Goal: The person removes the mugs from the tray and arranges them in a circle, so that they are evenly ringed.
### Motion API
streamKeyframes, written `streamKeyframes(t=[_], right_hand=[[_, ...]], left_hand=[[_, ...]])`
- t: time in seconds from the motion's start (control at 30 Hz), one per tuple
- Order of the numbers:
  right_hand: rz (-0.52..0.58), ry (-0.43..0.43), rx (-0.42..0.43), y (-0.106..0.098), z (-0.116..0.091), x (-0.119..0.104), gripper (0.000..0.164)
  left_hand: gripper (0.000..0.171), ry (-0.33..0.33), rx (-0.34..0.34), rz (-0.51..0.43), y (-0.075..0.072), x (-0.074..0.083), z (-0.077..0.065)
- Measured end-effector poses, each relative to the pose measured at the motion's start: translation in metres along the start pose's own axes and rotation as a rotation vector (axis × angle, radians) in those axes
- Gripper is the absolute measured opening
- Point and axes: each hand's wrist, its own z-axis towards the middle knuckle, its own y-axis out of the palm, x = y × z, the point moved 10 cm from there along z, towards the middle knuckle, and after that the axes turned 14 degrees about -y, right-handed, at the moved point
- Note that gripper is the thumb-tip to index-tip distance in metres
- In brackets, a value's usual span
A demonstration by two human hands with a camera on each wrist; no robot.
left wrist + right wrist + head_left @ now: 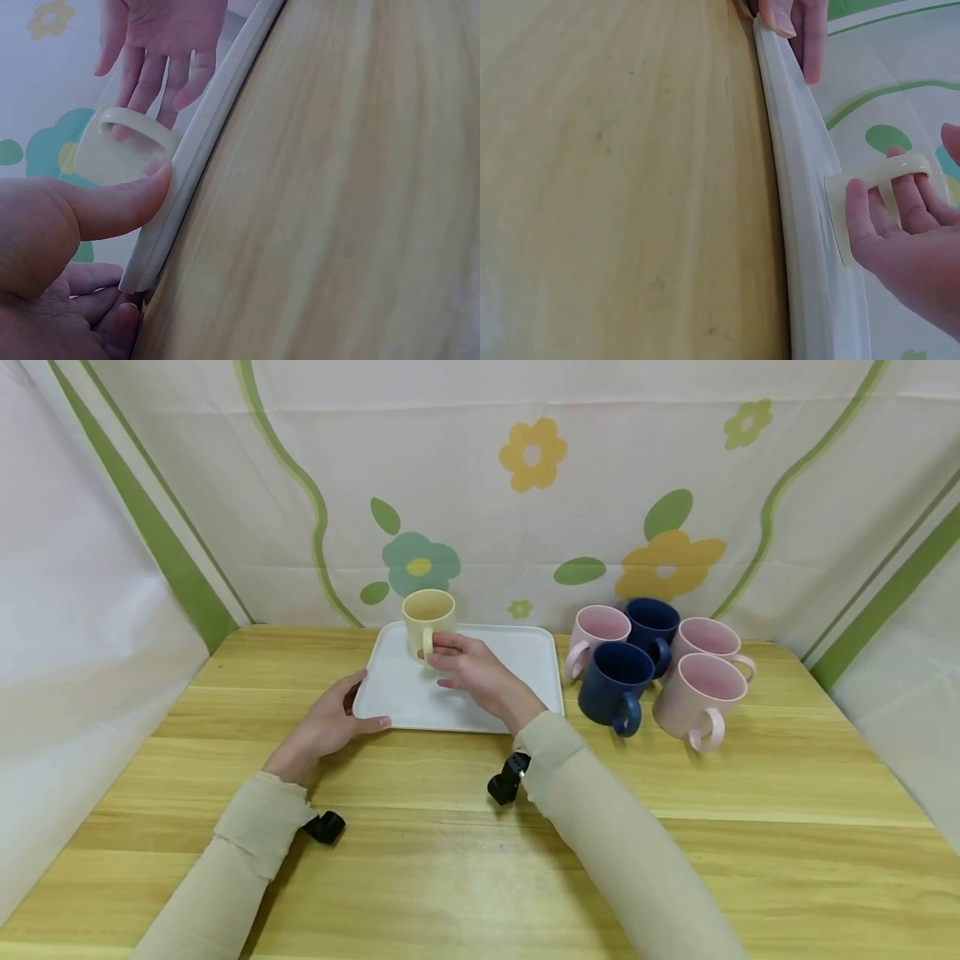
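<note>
A pale yellow mug stands upright on the back left part of a white rectangular tray, its handle turned to the front. My right hand is at this handle. In the right wrist view its fingertips reach in and around the handle, while the thumb stays apart; the fingers are fairly straight. My left hand grips the tray's front left corner. The left wrist view shows the left thumb over the rim and the other fingers around the tray's side and underneath.
Right of the tray stand several mugs close together: pink mugs and dark blue mugs, handles mostly toward the front or right. Everything rests on a wooden table. A flower-printed cloth hangs right behind it.
</note>
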Motion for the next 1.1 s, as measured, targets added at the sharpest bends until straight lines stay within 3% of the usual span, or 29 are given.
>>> streamKeyframes(t=[0.2,0.47,0.77,1.1], right_hand=[[-0.025,0.015,0.03,-0.004,-0.004,0.001,0.039],[0.049,0.077,0.034,-0.005,-0.013,0.01,0.025],[0.023,0.105,-0.002,-0.003,-0.026,0.01,0.03],[0.031,0.071,0.069,-0.014,-0.039,0.008,0.029]], left_hand=[[0.108,0.002,0.006,-0.004,-0.001,-0.001,0.0],[0.107,0.015,0.002,-0.006,-0.001,0.002,-0.001],[0.108,0.028,0.004,-0.005,-0.001,0.003,-0.002],[0.106,0.015,-0.001,0.004,-0.001,0.001,-0.002]])
